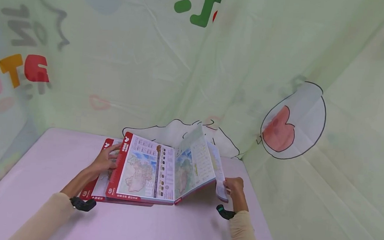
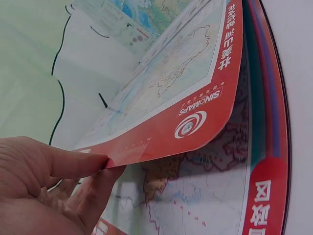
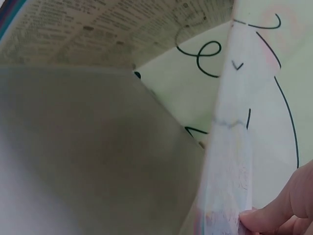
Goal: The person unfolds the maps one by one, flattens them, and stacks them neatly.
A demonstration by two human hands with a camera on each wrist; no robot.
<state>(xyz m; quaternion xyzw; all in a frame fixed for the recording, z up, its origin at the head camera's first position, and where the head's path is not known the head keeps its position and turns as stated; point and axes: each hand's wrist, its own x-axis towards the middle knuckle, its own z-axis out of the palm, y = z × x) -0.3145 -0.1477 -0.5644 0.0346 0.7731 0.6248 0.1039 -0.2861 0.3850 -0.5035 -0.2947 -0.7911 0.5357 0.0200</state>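
A red-bordered map book (image 1: 139, 168) lies spread at the middle of the table, its pages printed with maps and text. My left hand (image 1: 105, 160) pinches the red edge of a lifted page at its left side; in the left wrist view, thumb and fingers meet on that page (image 2: 210, 137). Under it shows another map page (image 2: 181, 196). On the right, pages stand raised in a tilted fold (image 1: 196, 164). With thumb and fingers, my right hand (image 1: 235, 185) pinches the lower outer edge of a fold-out panel (image 1: 219, 176), seen nearly edge-on in the right wrist view.
Pink cloth covers the table (image 1: 155, 228). Behind and to the right hangs a pale green curtain (image 1: 339, 198) with printed letters and drawings, close to the table's back and right edges. Dark straps (image 1: 82, 204) are worn on both wrists.
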